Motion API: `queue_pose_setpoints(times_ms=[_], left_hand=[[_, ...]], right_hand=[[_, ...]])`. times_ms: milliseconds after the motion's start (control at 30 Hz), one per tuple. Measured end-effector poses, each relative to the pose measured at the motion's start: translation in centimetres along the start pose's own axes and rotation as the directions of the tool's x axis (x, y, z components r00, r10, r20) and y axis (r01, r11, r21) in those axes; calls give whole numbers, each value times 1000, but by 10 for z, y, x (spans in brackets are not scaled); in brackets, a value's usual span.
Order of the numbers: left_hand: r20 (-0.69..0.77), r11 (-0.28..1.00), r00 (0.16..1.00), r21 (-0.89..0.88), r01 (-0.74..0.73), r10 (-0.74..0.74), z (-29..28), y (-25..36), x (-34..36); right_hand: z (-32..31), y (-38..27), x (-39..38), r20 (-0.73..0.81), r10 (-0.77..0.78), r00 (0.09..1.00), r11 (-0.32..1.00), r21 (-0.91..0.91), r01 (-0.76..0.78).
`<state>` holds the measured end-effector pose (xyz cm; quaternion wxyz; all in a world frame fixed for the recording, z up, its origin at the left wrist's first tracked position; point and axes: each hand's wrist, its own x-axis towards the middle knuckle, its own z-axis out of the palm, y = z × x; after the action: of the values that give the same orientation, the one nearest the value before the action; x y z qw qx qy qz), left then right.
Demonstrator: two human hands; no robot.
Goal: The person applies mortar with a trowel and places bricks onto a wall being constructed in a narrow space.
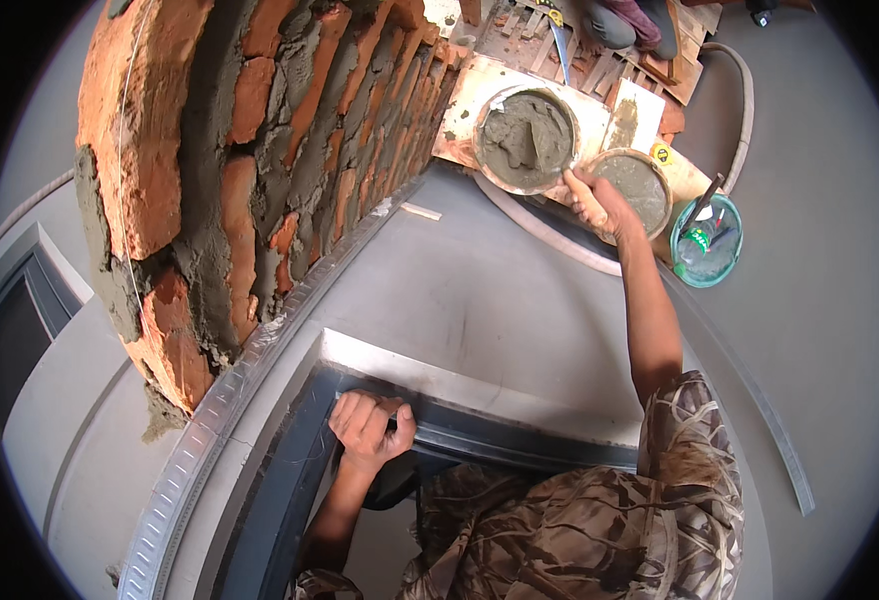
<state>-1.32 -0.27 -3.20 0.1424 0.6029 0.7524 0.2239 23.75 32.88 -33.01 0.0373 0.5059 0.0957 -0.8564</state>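
My right hand (pixel 605 207) reaches out to the far right and is closed round a light wooden handle (pixel 586 198), apparently a trowel's. That handle lies at the rim of a round bucket of wet grey mortar (pixel 528 138); any blade is hidden or coated in mortar. Beside my right wrist stands a second round container (pixel 650 200) with thinner grey mortar. Nearer to me, my left hand (pixel 367 425) has its fingers curled over the dark window frame (pixel 480 432). A rough brick wall (pixel 250 170) with grey mortar joints rises at the left.
A teal bucket (pixel 708 262) holding a plastic bottle and tools stands right of the mortar. A handsaw (pixel 561 50) lies beyond on wooden slats, near another person's legs (pixel 620 25). A pale hose (pixel 745 120) curves behind. A perforated metal strip (pixel 195 450) runs along the wall's foot.
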Motion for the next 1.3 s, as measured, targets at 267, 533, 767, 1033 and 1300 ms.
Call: queue_pose_setpoints(times_ms=[267, 533, 767, 1033, 1300], left_hand=[[-18, 1000, 1000, 6, 4, -4, -3, 4, 1], [-33, 1000, 999, 15, 26, -26, -4, 9, -4], [-61, 1000, 998, 3, 15, -15, -1, 5, -5], [-37, 1000, 999, 20, 6, -6, -4, 7, -2], [-24, 1000, 1000, 3, 6, -6, -2, 4, -2]], right_hand=[[19, -17, 69, -297, -140, 945, 541, -822, -178], [71, -84, 56, -291, -15, 957, 523, -818, -240], [48, 0, 89, -249, -189, 950, -79, -960, -267], [45, -61, 20, -67, -470, 880, -700, -579, -417], [49, -7, 105, -279, -399, 874, -711, -508, -486]])
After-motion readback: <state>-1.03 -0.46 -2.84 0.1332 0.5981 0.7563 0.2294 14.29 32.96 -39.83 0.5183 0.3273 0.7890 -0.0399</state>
